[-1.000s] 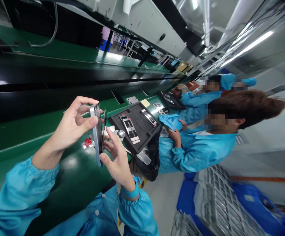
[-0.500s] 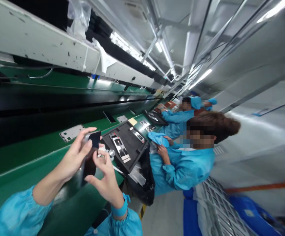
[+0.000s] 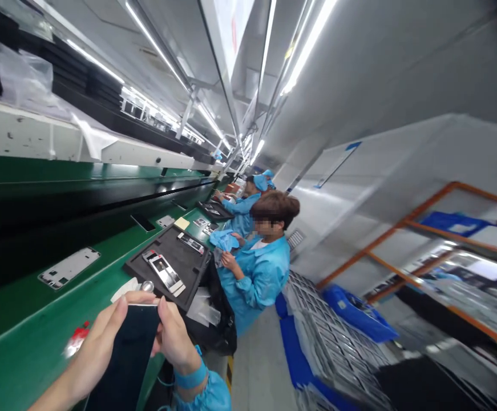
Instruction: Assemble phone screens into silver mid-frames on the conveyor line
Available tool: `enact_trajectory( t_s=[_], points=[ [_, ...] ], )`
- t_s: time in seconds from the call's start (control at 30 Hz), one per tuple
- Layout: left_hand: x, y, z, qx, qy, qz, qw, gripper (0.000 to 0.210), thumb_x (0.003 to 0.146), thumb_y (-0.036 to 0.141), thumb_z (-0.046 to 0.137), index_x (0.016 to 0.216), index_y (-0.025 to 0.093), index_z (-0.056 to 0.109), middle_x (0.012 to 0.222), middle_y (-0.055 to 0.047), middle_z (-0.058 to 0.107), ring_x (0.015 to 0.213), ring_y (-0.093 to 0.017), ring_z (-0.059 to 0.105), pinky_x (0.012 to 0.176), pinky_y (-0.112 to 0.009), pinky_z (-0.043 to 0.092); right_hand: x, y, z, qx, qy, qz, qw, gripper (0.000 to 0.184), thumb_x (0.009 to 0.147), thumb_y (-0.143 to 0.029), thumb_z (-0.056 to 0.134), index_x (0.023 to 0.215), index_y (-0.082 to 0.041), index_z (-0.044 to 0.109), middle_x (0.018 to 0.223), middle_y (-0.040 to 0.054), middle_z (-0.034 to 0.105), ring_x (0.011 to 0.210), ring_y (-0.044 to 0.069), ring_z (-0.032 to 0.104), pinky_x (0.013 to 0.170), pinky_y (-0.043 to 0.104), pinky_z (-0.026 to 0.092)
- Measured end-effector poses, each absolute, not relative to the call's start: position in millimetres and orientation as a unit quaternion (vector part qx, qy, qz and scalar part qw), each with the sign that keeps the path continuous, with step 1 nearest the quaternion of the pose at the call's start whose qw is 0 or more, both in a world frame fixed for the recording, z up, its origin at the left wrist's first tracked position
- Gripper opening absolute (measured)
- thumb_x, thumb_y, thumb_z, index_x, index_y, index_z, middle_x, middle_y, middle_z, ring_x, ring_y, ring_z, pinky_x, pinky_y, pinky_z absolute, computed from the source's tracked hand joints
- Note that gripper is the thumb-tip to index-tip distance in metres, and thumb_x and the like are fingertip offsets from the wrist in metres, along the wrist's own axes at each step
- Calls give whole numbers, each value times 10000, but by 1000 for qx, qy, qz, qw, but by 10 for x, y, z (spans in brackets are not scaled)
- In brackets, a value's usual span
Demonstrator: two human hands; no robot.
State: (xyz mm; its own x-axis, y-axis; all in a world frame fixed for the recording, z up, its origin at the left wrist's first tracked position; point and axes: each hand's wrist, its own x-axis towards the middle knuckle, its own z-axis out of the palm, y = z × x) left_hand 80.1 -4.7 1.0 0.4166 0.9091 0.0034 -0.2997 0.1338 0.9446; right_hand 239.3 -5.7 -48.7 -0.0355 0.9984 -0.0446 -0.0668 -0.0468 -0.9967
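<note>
A dark, glossy smartphone [image 3: 126,357] is held low in the view, its black face towards me and a thin pale edge along its top. My left hand [image 3: 98,342] is closed along its left side, with the thumb near the upper corner. My right hand [image 3: 172,337] grips the upper right corner between thumb and curled fingers. The phone's lower end runs out of the picture. Just beyond my hands lie a white piece [image 3: 124,288] and a round metal item [image 3: 146,286]. A small red and clear item [image 3: 76,341] rests left of my left hand.
A black foam tray [image 3: 134,264] holds several phone parts. On the green bench [image 3: 115,271] lie a white phone housing [image 3: 69,267] and a dark phone panel [image 3: 142,222]. A co-worker in blue [image 3: 252,279] handles blue cloth at right. Stacked trays [image 3: 316,342] stand on the floor.
The view has swung to the right. The phone has come lower and closer, its dark face now turned to me. My right hand, earlier with fingers apart beside it, now grips its corner.
</note>
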Motion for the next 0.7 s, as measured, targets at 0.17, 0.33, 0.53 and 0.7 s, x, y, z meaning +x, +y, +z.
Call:
enact_trajectory(
  t_s=[0.17,0.33,0.53,0.7],
  points=[
    [832,-192,-25,485,327,408,701,579,939,744,552,1190,282,796,763,-59,776,756,-334,758,769,-438,638,2487,-245,-320,-426,-543,546,475,810,790,-994,483,688,-200,602,409,-58,431,325,89,393,318,210,310],
    [903,-272,-49,512,358,458,632,585,922,764,547,1150,305,829,910,-81,808,879,-365,772,935,-495,624,2513,-127,-101,-421,-619,500,436,816,781,-995,488,526,-221,523,406,-17,462,344,102,419,329,223,271],
    [847,-164,-15,540,379,526,537,272,799,671,732,930,475,870,1126,6,816,1295,-448,652,1187,-545,488,2285,-30,-25,-412,-616,433,513,762,754,-953,604,628,-202,625,536,-19,512,511,118,438,493,251,377],
    [784,-51,-11,494,340,471,647,326,791,717,698,937,473,858,859,-1,819,927,-454,786,775,-553,660,2367,-1,-129,-421,-636,482,432,843,880,-973,299,481,-245,443,418,-12,426,408,122,448,407,238,306]
  ],
)
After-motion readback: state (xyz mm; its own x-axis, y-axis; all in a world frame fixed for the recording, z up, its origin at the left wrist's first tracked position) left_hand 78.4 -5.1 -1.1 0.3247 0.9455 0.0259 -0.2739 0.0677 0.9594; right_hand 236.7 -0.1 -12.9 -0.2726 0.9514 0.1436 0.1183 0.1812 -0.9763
